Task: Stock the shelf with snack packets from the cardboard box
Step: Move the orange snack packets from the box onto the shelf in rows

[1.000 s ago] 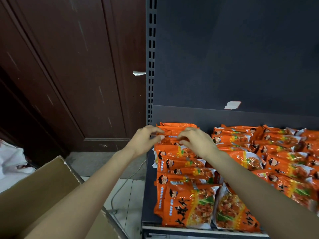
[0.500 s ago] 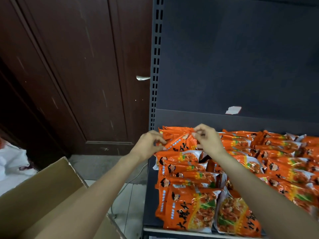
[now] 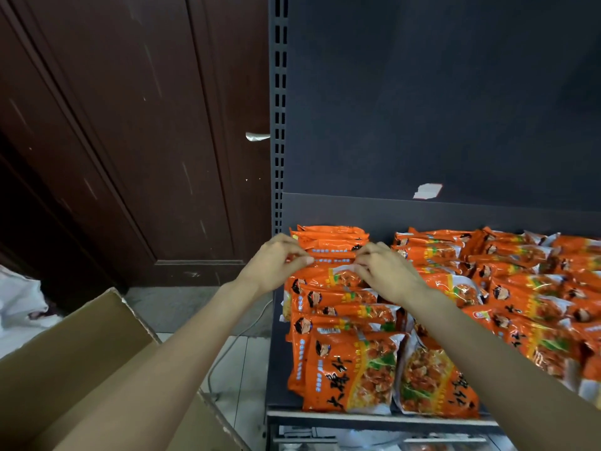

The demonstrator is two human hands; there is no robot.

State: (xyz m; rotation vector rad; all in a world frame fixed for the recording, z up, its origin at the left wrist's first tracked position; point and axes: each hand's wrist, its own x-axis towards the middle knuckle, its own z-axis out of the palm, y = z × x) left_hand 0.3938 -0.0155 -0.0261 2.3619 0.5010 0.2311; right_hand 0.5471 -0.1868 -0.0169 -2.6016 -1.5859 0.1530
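Note:
Orange snack packets (image 3: 349,369) lie in overlapping rows on the dark metal shelf (image 3: 276,379). My left hand (image 3: 276,265) and my right hand (image 3: 387,275) reach to the back of the leftmost row. Both pinch the top edge of one orange packet (image 3: 331,255) there, left hand at its left corner, right hand at its right corner. That packet lies nearly flat among the others. The open cardboard box (image 3: 84,346) sits at the lower left, under my left forearm; its inside is hidden.
A dark wooden door (image 3: 136,141) with a metal handle (image 3: 257,136) stands left of the shelf's perforated upright (image 3: 279,125). A white bag (image 3: 19,304) lies at the far left. A cable (image 3: 227,349) runs over the tiled floor. More packets (image 3: 520,288) fill the shelf's right side.
The packet I held tilted up half a second ago now lies lower, pressed into the back of the left row. Both hands have come down with it.

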